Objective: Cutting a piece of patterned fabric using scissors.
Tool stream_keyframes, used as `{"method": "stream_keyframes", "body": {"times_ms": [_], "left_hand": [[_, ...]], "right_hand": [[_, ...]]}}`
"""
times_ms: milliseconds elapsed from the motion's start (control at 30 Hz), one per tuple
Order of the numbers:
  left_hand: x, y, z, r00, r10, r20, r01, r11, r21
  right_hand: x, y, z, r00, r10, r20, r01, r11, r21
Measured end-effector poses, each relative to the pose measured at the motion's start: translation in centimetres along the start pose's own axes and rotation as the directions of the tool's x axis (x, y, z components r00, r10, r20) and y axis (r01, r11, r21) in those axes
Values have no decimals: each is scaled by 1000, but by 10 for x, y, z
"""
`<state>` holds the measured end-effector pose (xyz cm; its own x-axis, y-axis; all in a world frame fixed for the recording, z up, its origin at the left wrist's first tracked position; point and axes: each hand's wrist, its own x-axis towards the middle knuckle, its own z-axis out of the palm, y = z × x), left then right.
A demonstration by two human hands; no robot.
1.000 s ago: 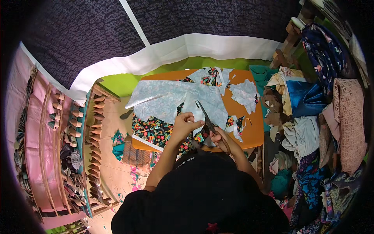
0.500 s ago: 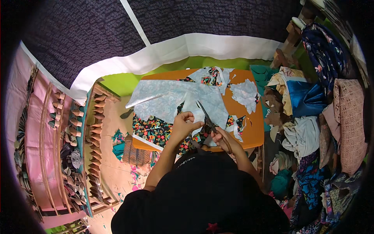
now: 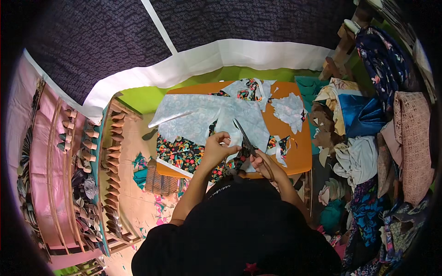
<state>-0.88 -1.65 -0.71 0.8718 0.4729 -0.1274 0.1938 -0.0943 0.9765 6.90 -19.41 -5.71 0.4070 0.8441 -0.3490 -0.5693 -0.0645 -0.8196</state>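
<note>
Scissors (image 3: 245, 139), blades parted and pointing away from the person, bite into a pale printed cloth (image 3: 207, 115) spread over the near half of an orange bench (image 3: 299, 152); the cut appears to be mid-run. The right hand (image 3: 262, 164) has its fingers closed through the scissor handles, while the left hand (image 3: 216, 148) pinches the cloth's edge just beside the blades, keeping it taut. The next snip seems to call for feeding the held edge steadily toward the blades. The cloth is thin and limp, faintly patterned on its pale face, with a dark floral layer (image 3: 179, 154) showing beneath. A ragged offcut (image 3: 289, 109) lies further back, and soft folded fabrics (image 3: 363, 138) are heaped to the right.
</note>
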Motion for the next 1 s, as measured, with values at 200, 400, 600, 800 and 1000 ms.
{"method": "stream_keyframes", "body": {"times_ms": [200, 400, 600, 800, 1000], "left_hand": [[-3, 0, 5, 999, 8, 42, -8, 1000, 12], [-2, 1, 5, 999, -17, 48, 14, 999, 48], [1, 2, 10, 993, 59, 99, -27, 955, -296], [13, -21, 18, 976, 52, 210, 81, 812, -578], [16, -16, 41, 956, 69, 287, 124, 788, -603]], "right_hand": [[3, 1, -8, 999, 32, -36, -38, 984, -175], [1, 13, -14, 966, -259, -22, 200, 794, -574], [-1, 13, -13, 972, -231, 40, 224, 868, -442], [11, 23, -22, 979, -137, -153, 142, 990, 22], [-3, -20, -7, 848, -344, -403, 267, 935, -234]]}}
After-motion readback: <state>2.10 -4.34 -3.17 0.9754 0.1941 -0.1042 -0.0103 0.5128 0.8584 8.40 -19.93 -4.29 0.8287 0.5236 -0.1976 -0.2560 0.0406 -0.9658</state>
